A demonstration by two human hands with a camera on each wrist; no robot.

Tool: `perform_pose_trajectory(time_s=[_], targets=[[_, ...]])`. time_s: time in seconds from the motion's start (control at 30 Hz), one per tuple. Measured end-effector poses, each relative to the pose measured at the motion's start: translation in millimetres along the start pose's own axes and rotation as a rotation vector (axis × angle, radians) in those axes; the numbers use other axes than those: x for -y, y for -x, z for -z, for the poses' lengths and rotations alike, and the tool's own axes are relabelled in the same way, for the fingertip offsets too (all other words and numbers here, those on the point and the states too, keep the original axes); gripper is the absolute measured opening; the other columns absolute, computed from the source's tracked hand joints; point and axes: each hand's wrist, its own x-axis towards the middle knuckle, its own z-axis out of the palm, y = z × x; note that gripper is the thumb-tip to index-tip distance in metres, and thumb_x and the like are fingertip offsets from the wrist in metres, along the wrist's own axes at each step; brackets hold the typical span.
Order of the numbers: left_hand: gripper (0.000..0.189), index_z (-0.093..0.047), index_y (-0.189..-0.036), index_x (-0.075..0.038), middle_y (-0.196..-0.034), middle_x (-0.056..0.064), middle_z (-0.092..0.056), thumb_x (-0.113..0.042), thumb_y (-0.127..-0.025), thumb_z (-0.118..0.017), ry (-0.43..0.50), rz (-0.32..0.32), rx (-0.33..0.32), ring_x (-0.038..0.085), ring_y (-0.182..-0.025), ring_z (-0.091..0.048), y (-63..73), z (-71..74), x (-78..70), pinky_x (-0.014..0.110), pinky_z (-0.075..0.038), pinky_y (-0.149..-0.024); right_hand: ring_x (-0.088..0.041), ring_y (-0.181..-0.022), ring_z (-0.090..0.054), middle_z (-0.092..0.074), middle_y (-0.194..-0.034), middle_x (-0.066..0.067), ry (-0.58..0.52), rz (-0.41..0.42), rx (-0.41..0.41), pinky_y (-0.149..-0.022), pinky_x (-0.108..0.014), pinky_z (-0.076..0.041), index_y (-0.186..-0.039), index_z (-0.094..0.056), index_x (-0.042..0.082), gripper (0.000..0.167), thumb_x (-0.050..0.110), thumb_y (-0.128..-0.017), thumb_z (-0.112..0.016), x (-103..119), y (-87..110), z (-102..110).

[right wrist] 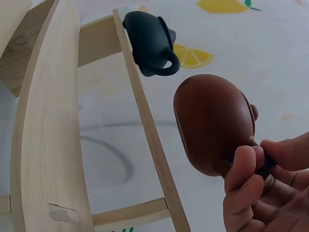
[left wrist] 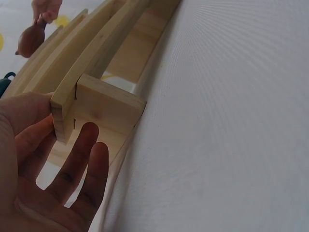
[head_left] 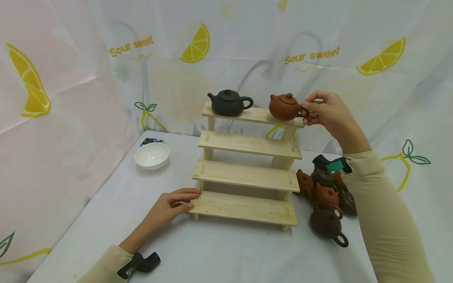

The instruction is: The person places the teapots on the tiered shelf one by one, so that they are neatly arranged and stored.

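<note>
My right hand point(head_left: 327, 112) pinches the handle of a reddish-brown teapot point(head_left: 284, 107) at the right end of the top board. In the right wrist view, a gap shows between the teapot's base point(right wrist: 205, 121) and that board. A black teapot point(head_left: 228, 103) stands on the board's left part, its spout to the left. Down at the lowest board of the stepped wooden rack point(head_left: 244, 206), my left hand point(head_left: 171, 206) touches the left end. Its lower fingers point(left wrist: 99, 159) extend loosely beside the rack's leg in the left wrist view.
Several brown and dark teapots point(head_left: 326, 196) crowd together right of the rack, partly behind my right sleeve. A white bowl point(head_left: 152, 156) sits at the back left, before a small dark packet point(head_left: 151, 141). A lemon-print curtain point(head_left: 247, 51) hangs behind.
</note>
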Motion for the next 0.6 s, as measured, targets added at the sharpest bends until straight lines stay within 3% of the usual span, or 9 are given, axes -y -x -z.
perform_pose_trajectory(time_s=[0.6], targets=[[0.028,-0.076,-0.127,-0.013,-0.14,0.001,-0.064,-0.011,-0.099,-0.073,0.002,0.022,0.001,0.012,-0.134,-0.054,-0.2,1.3,-1.8,0.032,-0.053,-0.095,-0.018,-0.063,-0.062,-0.061,-0.08,-0.01,0.133,-0.009,0.059,-0.062,-0.029,-0.055,-0.104,-0.055,-0.003,0.013,0.01,-0.109,-0.055,-2,-26.4,-5]])
